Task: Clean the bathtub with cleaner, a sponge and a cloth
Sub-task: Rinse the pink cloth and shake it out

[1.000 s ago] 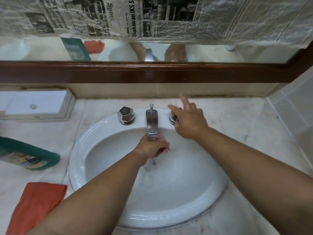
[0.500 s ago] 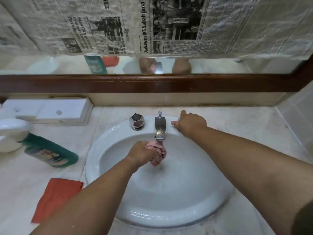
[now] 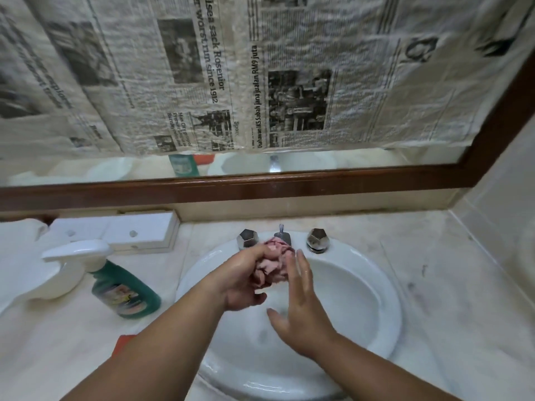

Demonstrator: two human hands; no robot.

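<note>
My left hand [image 3: 241, 280] grips a wet, bunched pink cloth [image 3: 273, 263] over the white sink basin [image 3: 376, 287], just below the chrome spout [image 3: 282, 236]. My right hand [image 3: 301, 308] is beside it with straight fingers, the fingertips touching the cloth's right side. A green cleaner bottle [image 3: 127, 290] with a white trigger head [image 3: 76, 250] lies on its side on the counter to the left. A corner of an orange cloth [image 3: 123, 344] shows under my left forearm. No sponge is in view.
Two faceted chrome tap knobs [image 3: 247, 238] [image 3: 317, 238] flank the spout. A white box [image 3: 139, 231] sits against the back wall at left. The mirror above is covered with newspaper [image 3: 260, 76] inside a dark wooden frame [image 3: 231, 185]. Marble counter [image 3: 451, 285] surrounds the basin.
My right hand left the right tap knob and came down beside the cloth. My left hand lifted the pink cloth away from under the spout. The camera tilted upward.
</note>
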